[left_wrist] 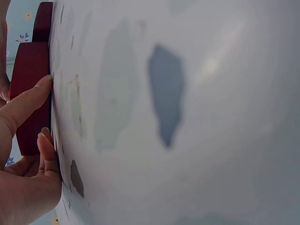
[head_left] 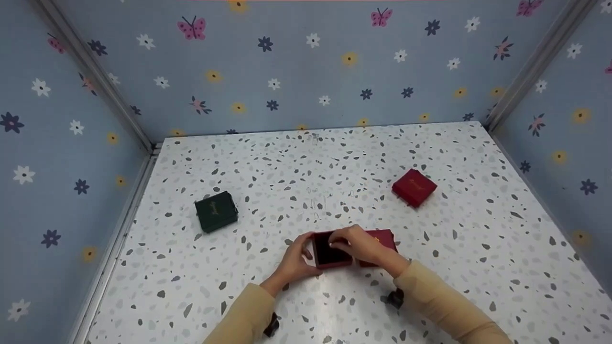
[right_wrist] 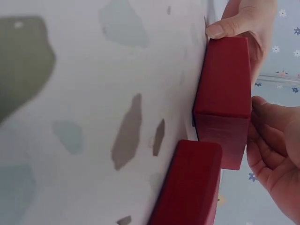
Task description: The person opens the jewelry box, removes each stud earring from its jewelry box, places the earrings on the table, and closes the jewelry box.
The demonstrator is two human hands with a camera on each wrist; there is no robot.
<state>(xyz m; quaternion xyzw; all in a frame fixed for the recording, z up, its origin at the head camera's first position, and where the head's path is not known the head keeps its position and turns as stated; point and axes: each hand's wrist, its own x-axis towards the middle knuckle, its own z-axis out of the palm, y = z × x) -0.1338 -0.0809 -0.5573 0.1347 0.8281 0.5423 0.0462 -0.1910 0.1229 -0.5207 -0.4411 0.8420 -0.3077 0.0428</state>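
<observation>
In the head view a red box base [head_left: 333, 265] with a black interior lies near the front of the table. My left hand [head_left: 297, 260] grips its left end, thumb on the near side and fingers at the far corner. Over the black interior, my right hand [head_left: 358, 244] has its fingers bent and the tips close together. Whether they pinch something small is hidden. Beside the base on the right sits a red lid [head_left: 386, 239] with a gold mark, partly under my right wrist. The right wrist view shows the base [right_wrist: 224, 77] and the lid [right_wrist: 190, 180] side by side.
A dark green box [head_left: 216, 211] with gold lettering lies at the left. Another red box [head_left: 414, 188], closed, lies at the back right. Flower-patterned blue panels [head_left: 306, 62] enclose the speckled white table [head_left: 287, 167] at the back and sides.
</observation>
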